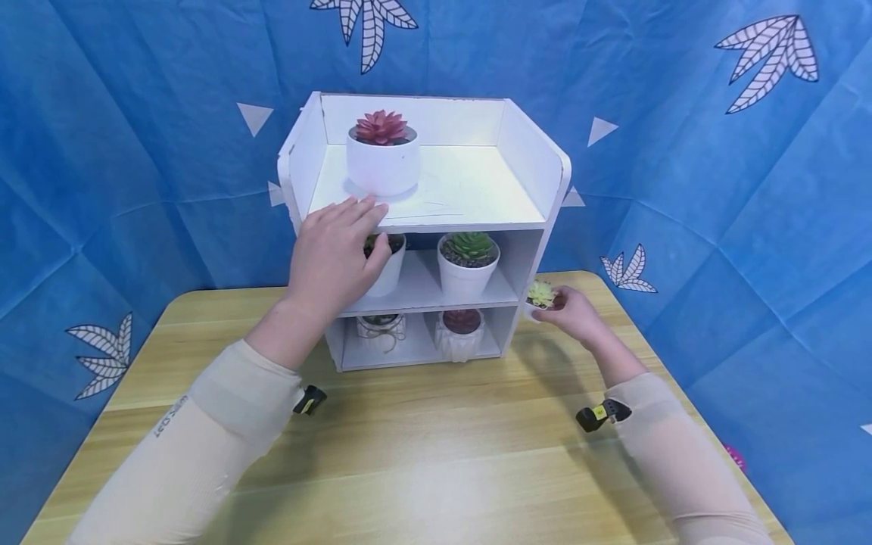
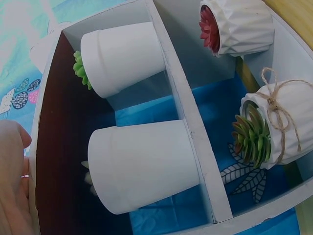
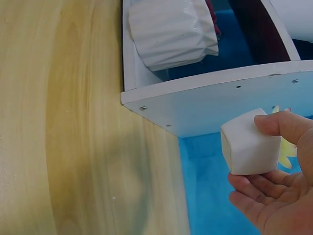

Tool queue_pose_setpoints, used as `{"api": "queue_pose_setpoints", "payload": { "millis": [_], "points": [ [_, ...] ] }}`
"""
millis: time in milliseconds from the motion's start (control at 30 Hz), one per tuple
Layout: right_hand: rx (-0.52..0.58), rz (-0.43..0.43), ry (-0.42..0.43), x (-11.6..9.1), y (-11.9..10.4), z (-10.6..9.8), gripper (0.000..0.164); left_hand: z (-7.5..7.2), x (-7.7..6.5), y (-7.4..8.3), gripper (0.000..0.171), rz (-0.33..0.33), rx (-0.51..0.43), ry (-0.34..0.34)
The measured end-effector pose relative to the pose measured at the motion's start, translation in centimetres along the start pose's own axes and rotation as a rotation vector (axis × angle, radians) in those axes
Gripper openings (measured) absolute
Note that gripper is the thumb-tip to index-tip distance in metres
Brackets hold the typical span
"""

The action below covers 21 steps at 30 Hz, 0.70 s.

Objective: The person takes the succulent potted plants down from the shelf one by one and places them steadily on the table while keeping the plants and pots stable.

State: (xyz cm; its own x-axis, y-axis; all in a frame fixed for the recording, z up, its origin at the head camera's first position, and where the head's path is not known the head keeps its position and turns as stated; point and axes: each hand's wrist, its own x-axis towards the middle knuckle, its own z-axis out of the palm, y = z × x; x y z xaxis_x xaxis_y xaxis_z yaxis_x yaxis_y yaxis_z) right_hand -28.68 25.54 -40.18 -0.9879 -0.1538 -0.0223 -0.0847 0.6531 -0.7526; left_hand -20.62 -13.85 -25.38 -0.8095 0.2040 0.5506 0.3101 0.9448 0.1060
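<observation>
The right hand [image 1: 572,314] pinches the small pot [image 3: 252,147] just beside the shelf [image 1: 422,307]; keeping it level and clear of the side panel [image 3: 195,105] should protect the plant [image 1: 541,293]. The left hand [image 1: 334,261], fingers extended, lies at the top board [image 1: 470,182].

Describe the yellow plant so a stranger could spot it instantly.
Find the white shelf on the table. Just right of it, the right grip holds a small, boxy white pot. Its pale yellow plant is the only one outside the shelf.
</observation>
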Motion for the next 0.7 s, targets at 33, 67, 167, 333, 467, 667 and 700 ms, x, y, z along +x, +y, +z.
{"api": "queue_pose_setpoints", "payload": {
  "millis": [33,67,167,333,467,667,700],
  "points": [
    [-0.004,0.003,-0.002,0.0,0.0,0.1,0.066,0.0,0.0,0.0,0.05,0.001,0.001,0.001],
    [-0.009,0.006,-0.003,0.0,0.1,0.2,0.066,0.0,0.0,0.0,0.05,0.001,0.002,0.001],
    [-0.023,0.013,-0.008,0.1,0.3,0.4,0.068,0.0,0.0,0.0,0.05,0.003,0.002,0.001],
    [-0.021,0.017,-0.023,0.2,0.7,0.8,0.075,0.0,0.1,0.0,0.05,0.001,0.001,-0.002],
    [-0.005,0.028,-0.035,0.3,1.1,1.2,0.072,0.0,0.0,0.0,0.05,0.001,-0.002,0.0],
    [-0.001,0.045,-0.058,0.4,1.7,1.8,0.072,0.0,0.0,0.0,0.05,0.001,0.001,0.004],
    [-0.002,0.046,-0.061,0.5,1.8,1.9,0.072,0.0,0.0,0.0,0.049,0.001,0.001,0.005]
  ]
}}
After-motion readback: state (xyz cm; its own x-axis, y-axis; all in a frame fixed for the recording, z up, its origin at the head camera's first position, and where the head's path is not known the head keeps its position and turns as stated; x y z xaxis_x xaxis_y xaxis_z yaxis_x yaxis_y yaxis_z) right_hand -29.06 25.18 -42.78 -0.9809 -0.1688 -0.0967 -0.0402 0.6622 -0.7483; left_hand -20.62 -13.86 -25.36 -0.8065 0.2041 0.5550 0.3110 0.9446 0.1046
